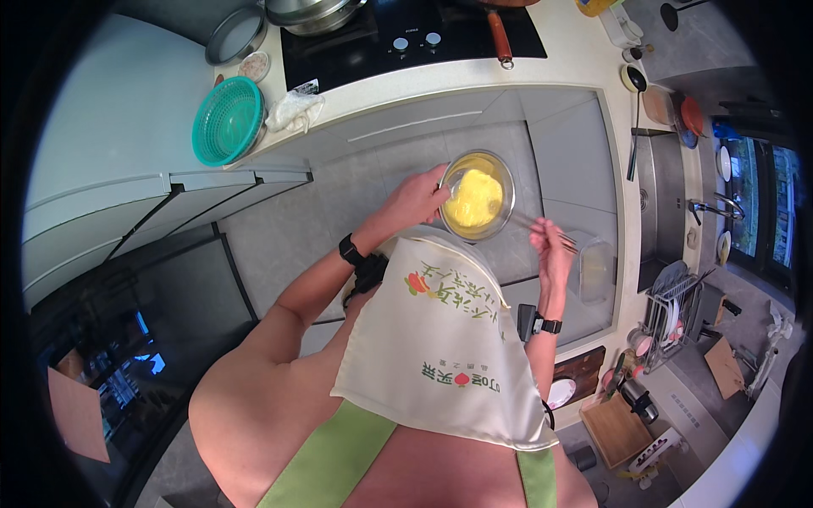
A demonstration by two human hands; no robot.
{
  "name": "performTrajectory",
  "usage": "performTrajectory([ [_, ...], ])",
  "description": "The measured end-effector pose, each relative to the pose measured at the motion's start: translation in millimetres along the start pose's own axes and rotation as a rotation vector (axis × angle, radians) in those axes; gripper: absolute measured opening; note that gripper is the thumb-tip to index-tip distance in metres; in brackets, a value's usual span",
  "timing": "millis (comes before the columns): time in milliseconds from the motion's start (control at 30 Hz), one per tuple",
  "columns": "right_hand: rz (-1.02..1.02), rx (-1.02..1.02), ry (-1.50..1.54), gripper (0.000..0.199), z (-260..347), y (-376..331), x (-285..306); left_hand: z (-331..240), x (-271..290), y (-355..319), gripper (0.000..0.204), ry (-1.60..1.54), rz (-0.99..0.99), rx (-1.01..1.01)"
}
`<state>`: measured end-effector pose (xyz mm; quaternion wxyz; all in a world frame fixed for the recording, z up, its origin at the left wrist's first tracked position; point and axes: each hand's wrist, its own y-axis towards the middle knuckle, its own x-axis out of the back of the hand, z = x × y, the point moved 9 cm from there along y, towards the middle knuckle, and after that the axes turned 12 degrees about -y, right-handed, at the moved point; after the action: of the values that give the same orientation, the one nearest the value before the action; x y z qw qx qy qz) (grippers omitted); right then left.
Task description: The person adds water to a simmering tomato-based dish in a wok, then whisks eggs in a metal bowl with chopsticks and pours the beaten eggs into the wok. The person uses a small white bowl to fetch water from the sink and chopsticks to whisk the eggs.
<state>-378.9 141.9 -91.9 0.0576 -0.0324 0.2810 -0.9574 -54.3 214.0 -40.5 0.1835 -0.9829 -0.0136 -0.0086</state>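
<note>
A round bowl of yellow mixture is held at the upper centre of the frame by the left hand, its grip pinched on the rim. Chopsticks are pinched in the grip of the right hand, right of the bowl, and are pointed toward it; whether the mixture is touched cannot be told. A green colander is seen at upper left, on the counter.

Shiny metal-looking bowl, smooth glossy cooktop, satiny cloth apron, plastic basket, matt wooden board
</note>
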Motion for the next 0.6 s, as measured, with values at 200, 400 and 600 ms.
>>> performTrajectory([
  [200,0.031,-0.007,0.02,0.025,3.8,-2.0,-3.1,1.0,-0.3,1.0,0.043,0.008,-0.01,0.004],
  [400,-0.014,0.025,0.09,0.027,3.0,-0.9,-5.3,2.0,-1.1,1.5,0.042,0.008,0.011,0.002],
  [600,-0.035,0.073,0.172,0.027,3.9,0.6,-6.6,-1.6,-1.9,0.9,0.04,0.006,0.018,0.016],
])
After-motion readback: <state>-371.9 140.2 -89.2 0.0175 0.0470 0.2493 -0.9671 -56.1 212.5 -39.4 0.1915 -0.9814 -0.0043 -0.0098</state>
